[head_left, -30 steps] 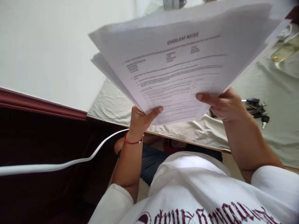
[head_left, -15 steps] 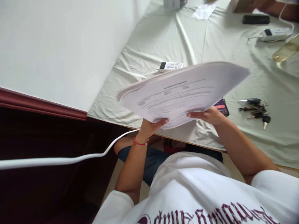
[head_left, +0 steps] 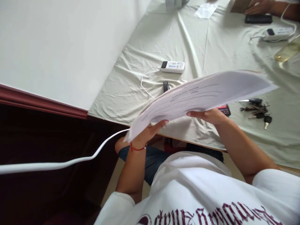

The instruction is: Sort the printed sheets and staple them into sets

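Note:
Printed paper sheets, held together as a stack, bow in the air above the near edge of the table. My left hand grips their lower left part, thumb on top and fingers hidden underneath; a red thread bracelet circles that wrist. At the lower edge, my right hand pinches the stack the same way, its thumb lying over the print. A phone with a lit screen lies just beyond my right hand, partly covered by the paper.
A white power bank with a cable and a small black object lie behind the sheets. Keys rest at right, near a bottle. Another person's hand is by a black case. A white cable runs at left.
The sheets have tipped flatter, their left end dropping over my left wrist and the right end swinging further right. The black object behind them has come into view. Both hands keep their hold.

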`<state>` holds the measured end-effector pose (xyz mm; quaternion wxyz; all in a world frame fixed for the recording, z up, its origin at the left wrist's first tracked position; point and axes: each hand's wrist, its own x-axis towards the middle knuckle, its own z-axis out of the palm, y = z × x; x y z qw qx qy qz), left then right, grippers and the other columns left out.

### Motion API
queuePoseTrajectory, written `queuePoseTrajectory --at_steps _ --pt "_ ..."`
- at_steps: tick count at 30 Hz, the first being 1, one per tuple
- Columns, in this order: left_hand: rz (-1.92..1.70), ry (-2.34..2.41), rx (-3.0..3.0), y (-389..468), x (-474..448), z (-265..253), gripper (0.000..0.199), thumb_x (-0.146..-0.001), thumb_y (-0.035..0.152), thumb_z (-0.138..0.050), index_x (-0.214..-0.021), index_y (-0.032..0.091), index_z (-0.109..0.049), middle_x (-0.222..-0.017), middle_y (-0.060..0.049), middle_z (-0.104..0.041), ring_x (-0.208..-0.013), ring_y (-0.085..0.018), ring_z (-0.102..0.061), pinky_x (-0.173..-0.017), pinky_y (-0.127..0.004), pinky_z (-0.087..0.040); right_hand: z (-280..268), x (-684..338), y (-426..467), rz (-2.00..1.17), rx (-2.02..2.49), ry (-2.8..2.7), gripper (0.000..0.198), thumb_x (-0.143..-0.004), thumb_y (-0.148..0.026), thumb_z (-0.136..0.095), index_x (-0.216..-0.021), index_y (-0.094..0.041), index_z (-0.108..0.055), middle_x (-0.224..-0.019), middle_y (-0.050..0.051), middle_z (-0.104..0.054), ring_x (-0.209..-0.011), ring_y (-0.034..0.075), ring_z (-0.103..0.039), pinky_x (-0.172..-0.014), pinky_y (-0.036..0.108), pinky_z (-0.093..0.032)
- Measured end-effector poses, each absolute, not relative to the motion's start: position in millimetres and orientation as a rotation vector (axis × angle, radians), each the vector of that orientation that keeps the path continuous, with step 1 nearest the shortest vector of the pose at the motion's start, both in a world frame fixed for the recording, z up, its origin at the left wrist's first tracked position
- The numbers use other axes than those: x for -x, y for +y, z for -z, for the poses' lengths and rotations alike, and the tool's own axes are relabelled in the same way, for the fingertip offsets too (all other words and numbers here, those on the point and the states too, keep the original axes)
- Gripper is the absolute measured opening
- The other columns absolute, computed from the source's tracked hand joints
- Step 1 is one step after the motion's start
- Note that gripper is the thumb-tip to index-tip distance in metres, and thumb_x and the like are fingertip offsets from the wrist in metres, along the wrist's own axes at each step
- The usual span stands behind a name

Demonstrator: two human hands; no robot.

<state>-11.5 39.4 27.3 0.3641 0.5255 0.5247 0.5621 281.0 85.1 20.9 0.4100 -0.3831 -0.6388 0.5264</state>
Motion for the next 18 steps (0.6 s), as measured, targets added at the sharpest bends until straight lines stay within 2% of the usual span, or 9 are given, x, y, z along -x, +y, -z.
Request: queuePoseTrajectory --at_steps 3,6,8,10,13,16,18 --pt "-1.375 1.309 -1.329 38 5 -31 0.051 -0.048 0.03 -0.102 -0.093 0.023 -0.078 -0.103 -0.006 -0.078 -0.122 -0.035 -0.068 -0.11 -0.05 -0.056 -18 -281 86 -1.335 1.014 -1.636 0.058 -0.073 -0.045 -0.091 -0.126 -0.027 -0.075 -0.133 0.008 -0.074 -0.126 0.034 -0.067 -0.117 0.057 -0.049" --pt "-1.289 1.241 -1.319 37 -3 -39 0.046 -0.05 0.031 -0.102 -0.087 0.021 -0.078 -0.093 -0.008 -0.078 -0.107 -0.036 -0.073 -0.099 -0.048 -0.061 -15 -281 87 -1.34 1.082 -1.688 0.057 -0.072 -0.047 -0.092 -0.122 -0.025 -0.077 -0.128 0.009 -0.076 -0.123 0.035 -0.068 -0.116 0.057 -0.049" --pt "-1.191 1.219 -1.424 34 -6 -46 0.039 -0.06 0.033 -0.099 -0.092 0.021 -0.079 -0.096 -0.01 -0.079 -0.103 -0.035 -0.074 -0.098 -0.047 -0.062 -14 -282 87 -1.358 1.043 -1.729 0.051 -0.076 -0.048 -0.089 -0.12 -0.026 -0.078 -0.125 0.008 -0.077 -0.122 0.034 -0.069 -0.114 0.055 -0.051" --pt "-1.114 1.22 -1.548 31 -5 -52 0.033 -0.073 0.038 -0.091 -0.101 0.024 -0.079 -0.1 -0.009 -0.079 -0.102 -0.032 -0.074 -0.099 -0.046 -0.061 -14 -285 85 -1.382 1.0 -1.752 0.048 -0.08 -0.049 -0.085 -0.121 -0.026 -0.078 -0.124 0.006 -0.078 -0.123 0.033 -0.068 -0.113 0.054 -0.052" --pt "-1.013 1.213 -1.664 27 -2 -57 0.029 -0.084 0.044 -0.082 -0.106 0.025 -0.08 -0.098 -0.007 -0.08 -0.104 -0.032 -0.075 -0.101 -0.045 -0.06 -15 -290 81 -1.404 1.054 -1.764 0.053 -0.079 -0.052 -0.084 -0.125 -0.027 -0.076 -0.125 0.006 -0.077 -0.125 0.033 -0.068 -0.114 0.053 -0.051" --pt "-1.002 1.142 -1.704 26 1 -56 0.034 -0.086 0.047 -0.08 -0.111 0.024 -0.08 -0.113 -0.009 -0.081 -0.112 -0.034 -0.074 -0.102 -0.044 -0.06 -14 -293 78 -1.445 1.131 -1.772 0.054 -0.079 -0.059 -0.081 -0.124 -0.03 -0.077 -0.128 0.004 -0.076 -0.124 0.032 -0.068 -0.112 0.049 -0.053" --pt "-1.037 1.108 -1.683 25 2 -53 0.043 -0.084 0.05 -0.08 -0.121 0.027 -0.078 -0.128 -0.008 -0.077 -0.119 -0.034 -0.072 -0.102 -0.043 -0.06 -12 -294 76 -1.454 1.149 -1.773 0.054 -0.078 -0.065 -0.079 -0.119 -0.03 -0.079 -0.121 0.004 -0.079 -0.117 0.032 -0.072 -0.103 0.045 -0.059"
